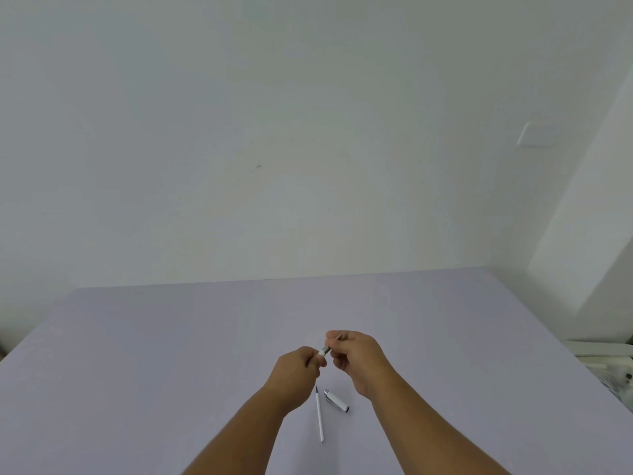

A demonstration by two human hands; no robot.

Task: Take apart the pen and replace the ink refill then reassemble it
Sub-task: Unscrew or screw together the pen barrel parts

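I hold a white pen (322, 353) above the table between both hands. My left hand (297, 368) is closed around its white barrel, most of which is hidden in the fist. My right hand (356, 354) pinches the grey tip section, with the thin point sticking out past my fingers. On the table below them lies a white ink refill (319, 415) with a dark tip, pointing away from me. Just right of it rests the white pen cap (336, 400) with a silver clip.
The pale purple table (171, 354) reaches back to a white wall. White objects (606, 368) sit beyond the table's right edge. A wall switch plate (536, 134) is high on the right.
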